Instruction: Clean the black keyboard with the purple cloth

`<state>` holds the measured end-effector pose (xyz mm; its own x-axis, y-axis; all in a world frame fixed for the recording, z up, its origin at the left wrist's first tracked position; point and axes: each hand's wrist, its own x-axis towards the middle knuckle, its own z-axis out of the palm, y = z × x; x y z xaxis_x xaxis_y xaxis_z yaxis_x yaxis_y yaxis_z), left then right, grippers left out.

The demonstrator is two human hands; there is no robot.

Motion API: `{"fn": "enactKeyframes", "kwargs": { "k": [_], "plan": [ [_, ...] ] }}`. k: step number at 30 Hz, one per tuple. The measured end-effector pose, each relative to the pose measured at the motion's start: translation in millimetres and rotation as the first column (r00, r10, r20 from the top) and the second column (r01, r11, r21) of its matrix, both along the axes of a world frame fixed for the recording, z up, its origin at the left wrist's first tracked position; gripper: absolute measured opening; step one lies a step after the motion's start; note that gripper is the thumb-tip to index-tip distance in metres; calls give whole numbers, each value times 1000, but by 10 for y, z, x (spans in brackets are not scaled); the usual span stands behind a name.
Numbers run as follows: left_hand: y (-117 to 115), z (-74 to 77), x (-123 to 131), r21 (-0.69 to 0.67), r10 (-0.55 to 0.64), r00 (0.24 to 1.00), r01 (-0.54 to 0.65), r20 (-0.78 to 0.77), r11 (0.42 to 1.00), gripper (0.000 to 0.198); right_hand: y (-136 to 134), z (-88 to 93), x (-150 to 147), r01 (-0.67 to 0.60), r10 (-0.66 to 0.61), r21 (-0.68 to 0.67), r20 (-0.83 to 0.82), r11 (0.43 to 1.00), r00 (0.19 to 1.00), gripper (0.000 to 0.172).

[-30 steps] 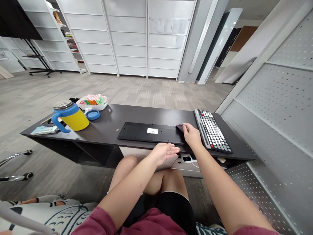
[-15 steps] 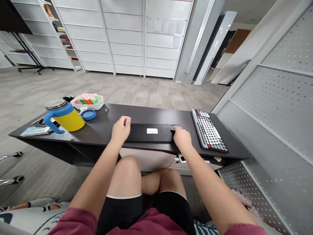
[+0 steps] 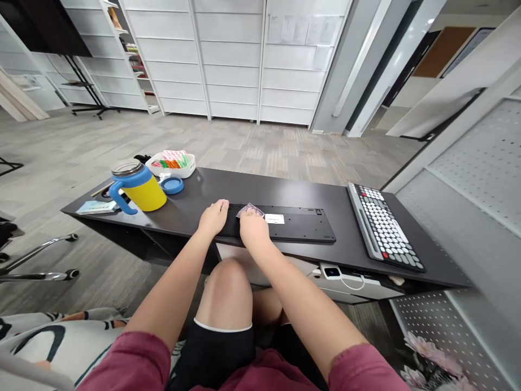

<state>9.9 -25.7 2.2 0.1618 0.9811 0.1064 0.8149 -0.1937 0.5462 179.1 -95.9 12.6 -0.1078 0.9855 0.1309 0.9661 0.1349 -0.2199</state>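
Wiping appears to be the step in hand, judged from the head view, the only one supplied. An upturned black keyboard lies underside-up on the dark desk, near its front edge, with a white label showing on its back.

Right hand: pressed palm-down on the left part of the upturned keyboard, fingers curled over a small purplish cloth that shows just beyond the knuckles. The grip looks closed on the cloth, though the fingertips themselves are hidden.

Left hand: flat and open, fingers together and extended, resting on the keyboard's left end. It holds nothing and seems to be steadying the keyboard.

Surroundings, same view: a second keyboard with round keys lies key-side up at the right end of the desk, well apart from both hands. At the left end stand a yellow mug with a blue handle, a blue lid just beside it, and a white tray of coloured items behind. A white device with a cable sits on a shelf under the desk.

Assessment: the cloth is at the left part of the underside, with the longer stretch to the right uncovered. Any further stroke calls for even downward pressure from the right hand while the left keeps the keyboard from sliding on the smooth desk.
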Motion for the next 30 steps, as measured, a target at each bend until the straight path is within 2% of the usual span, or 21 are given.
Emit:
{"fn": "enactKeyframes", "kwargs": {
  "k": [3,7,11,14,17,19,22,24,26,28,30],
  "plan": [
    [-19,-24,20,17,-14,1000,14,18,1000,51,32,54,165,19,-19,-49,17,999,1000,45],
    [-6,-124,68,82,-86,993,92,-75,992,46,77,94,695,149,-140,-102,89,984,986,47],
    [17,-161,108,87,-112,982,127,-154,988,55,53,21,1050,182,-167,-129,122,975,978,57],
    [-2,-114,134,84,-133,982,145,-136,986,62,-17,-73,1065,151,-137,-103,128,983,982,64],
    [-37,-52,155,73,-261,956,272,-134,960,74,-96,-131,965,97,-86,-98,112,990,990,63],
    [-48,-24,161,42,-336,929,346,-153,937,80,-135,-131,931,37,-30,-80,92,996,995,61],
    [-34,-11,153,-5,-358,917,363,-176,932,82,-148,-76,1040,-7,9,-24,111,1000,994,56],
    [-15,-15,145,-12,-351,920,354,-175,935,81,-116,-17,1215,59,-59,7,136,998,989,51],
    [1,-19,139,-15,-348,921,351,-173,936,80,-57,46,1409,184,-185,17,123,983,975,47],
    [11,-20,139,-20,-350,920,352,-177,936,80,12,95,1549,295,-292,-28,65,955,954,43],
    [14,-18,142,-20,-349,920,351,-176,936,79,70,122,1594,344,-346,-101,-3,934,938,41]
  ]
}}
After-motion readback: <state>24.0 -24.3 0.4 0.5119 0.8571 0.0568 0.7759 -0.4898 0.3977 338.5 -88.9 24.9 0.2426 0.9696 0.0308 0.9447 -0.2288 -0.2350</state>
